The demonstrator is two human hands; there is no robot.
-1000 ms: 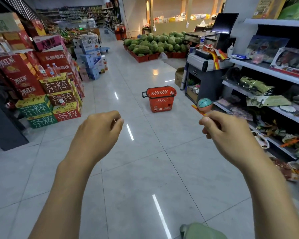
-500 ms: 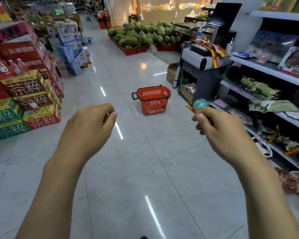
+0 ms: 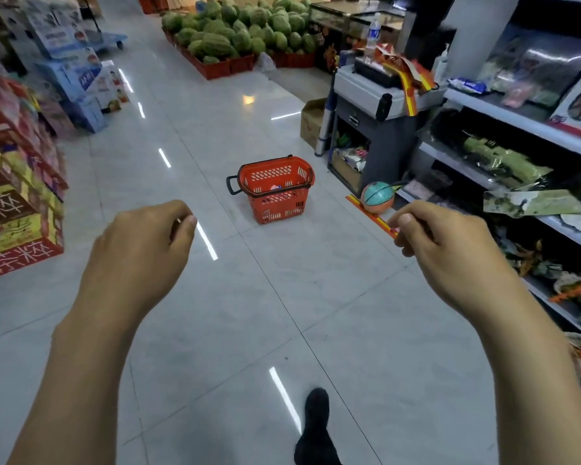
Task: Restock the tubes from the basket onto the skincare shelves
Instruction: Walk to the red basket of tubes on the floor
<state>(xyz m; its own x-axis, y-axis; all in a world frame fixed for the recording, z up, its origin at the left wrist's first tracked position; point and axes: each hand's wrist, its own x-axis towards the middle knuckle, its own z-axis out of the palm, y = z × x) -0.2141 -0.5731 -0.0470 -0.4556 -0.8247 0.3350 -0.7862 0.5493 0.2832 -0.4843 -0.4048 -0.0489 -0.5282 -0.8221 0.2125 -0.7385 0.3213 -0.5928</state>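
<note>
We count 1 red basket (image 3: 275, 187) on the floor; the things inside it are too small for us to number. We see 2 hands, the left hand (image 3: 138, 250) and the right hand (image 3: 450, 250), and 1 black shoe (image 3: 316, 427). There is 1 ball (image 3: 377, 198), 1 cardboard box (image 3: 311, 120), 1 clear bottle (image 3: 373, 35), 1 grey counter (image 3: 363, 90) and 1 blue cart (image 3: 113, 38). The melons (image 3: 242, 31) make 1 heap, too many for us to count.

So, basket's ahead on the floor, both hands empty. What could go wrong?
1. The ball lies on the floor right of the basket; the foot could catch it.
2. The shelves alongside seem to hold toys, not skincare; stocking there would be wrong.
3. The glossy floor may be slippery.
</note>
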